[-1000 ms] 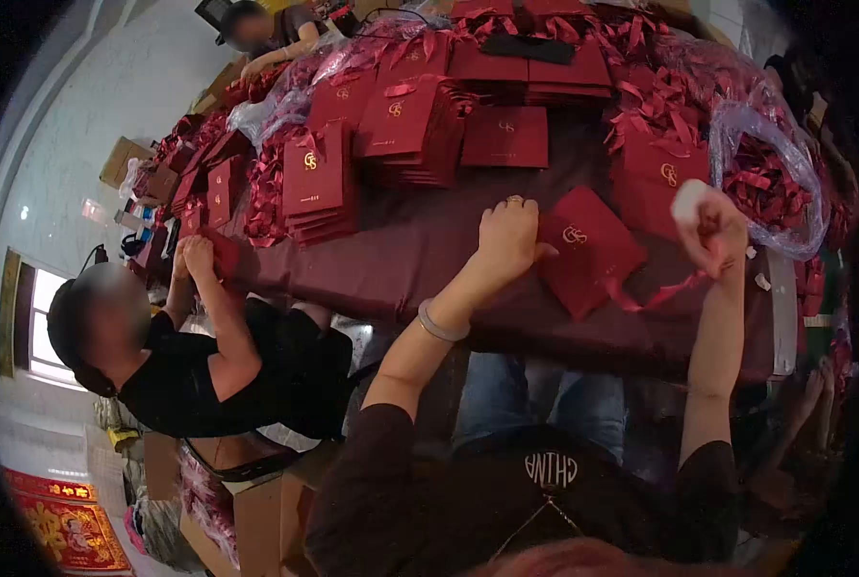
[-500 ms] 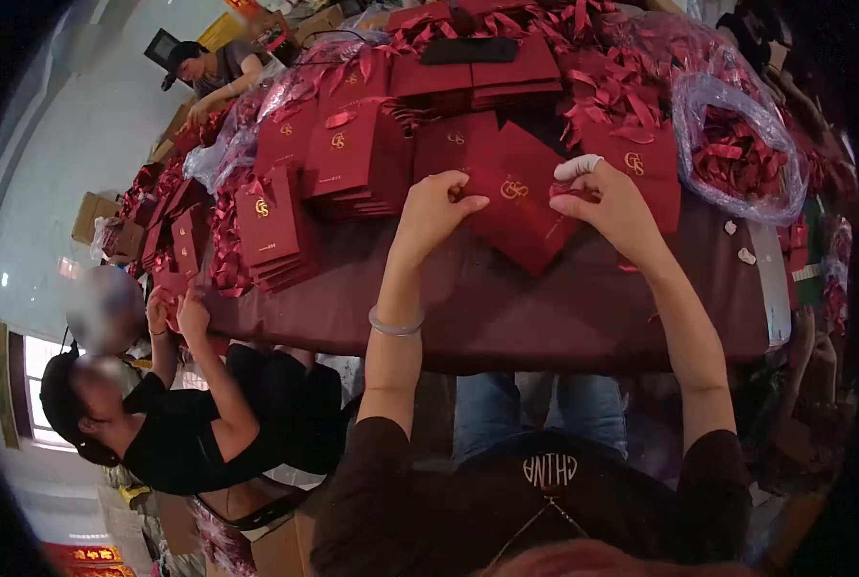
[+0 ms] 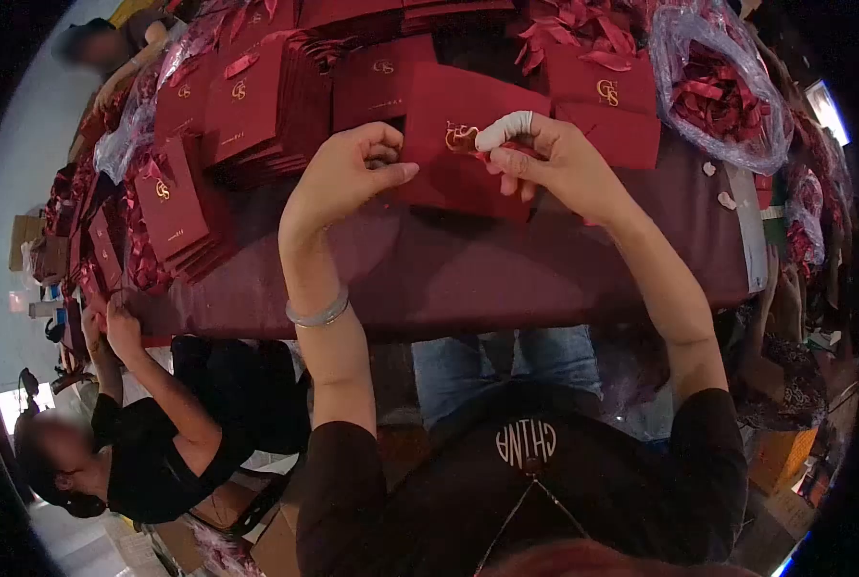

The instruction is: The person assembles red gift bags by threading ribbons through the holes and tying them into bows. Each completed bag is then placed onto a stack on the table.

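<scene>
A flat red paper bag (image 3: 444, 188) with a gold emblem lies in front of me at the table's middle. My left hand (image 3: 348, 178), a bangle on its wrist, is beside the bag's left edge, its fingers curled and its thumb apart from them. My right hand (image 3: 555, 163) is over the right part of the bag, with a white covering on one finger. Its thumb and fingers are pinched close to the emblem; what lies between them is hidden. Behind the right hand, another red bag (image 3: 603, 125) with the same emblem lies on the table.
Stacks of red bags (image 3: 247, 115) stand at the back left, with a smaller stack (image 3: 175, 197) nearer. A clear plastic bag (image 3: 680, 130) of red ribbons sits at the right on the dark red tablecloth (image 3: 353, 279). A co-worker (image 3: 151, 433) handles red items at the left; another person is farther back.
The bag has turned from a diamond angle to nearly square. My left hand has come off its edge, and my right hand has moved inward over the emblem. The camera view has shifted.
</scene>
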`<state>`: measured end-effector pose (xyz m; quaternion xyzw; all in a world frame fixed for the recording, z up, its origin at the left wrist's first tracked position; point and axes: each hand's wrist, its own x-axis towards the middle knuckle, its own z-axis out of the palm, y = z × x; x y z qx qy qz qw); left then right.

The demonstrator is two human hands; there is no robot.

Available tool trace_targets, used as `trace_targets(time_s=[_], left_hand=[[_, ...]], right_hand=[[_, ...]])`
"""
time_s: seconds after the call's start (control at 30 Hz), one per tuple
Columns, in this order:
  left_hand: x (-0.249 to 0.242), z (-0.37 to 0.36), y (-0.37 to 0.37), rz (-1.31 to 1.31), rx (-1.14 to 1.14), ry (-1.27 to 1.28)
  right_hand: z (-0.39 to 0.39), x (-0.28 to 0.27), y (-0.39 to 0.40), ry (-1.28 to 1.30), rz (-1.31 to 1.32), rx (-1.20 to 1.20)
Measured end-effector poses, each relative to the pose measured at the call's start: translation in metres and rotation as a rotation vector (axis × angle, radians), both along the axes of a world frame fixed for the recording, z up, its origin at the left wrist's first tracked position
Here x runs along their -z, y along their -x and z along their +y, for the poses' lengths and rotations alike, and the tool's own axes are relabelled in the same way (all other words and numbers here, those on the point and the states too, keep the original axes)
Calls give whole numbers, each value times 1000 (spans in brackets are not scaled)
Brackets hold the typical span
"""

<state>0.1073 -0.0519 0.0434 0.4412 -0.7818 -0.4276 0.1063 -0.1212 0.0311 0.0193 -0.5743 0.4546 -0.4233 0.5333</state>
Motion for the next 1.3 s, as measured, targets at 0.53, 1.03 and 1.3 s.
trace_targets(time_s=[0.53, 1.03, 1.3], left_hand=[[-5, 13, -2, 311, 43, -127], [-8, 16, -3, 356, 150, -199], [-9, 15, -5, 278, 170, -160]], right_hand=[[1, 16, -32, 303, 198, 238], [4, 19, -39, 512, 307, 343], [0, 29, -39, 603, 352, 316]])
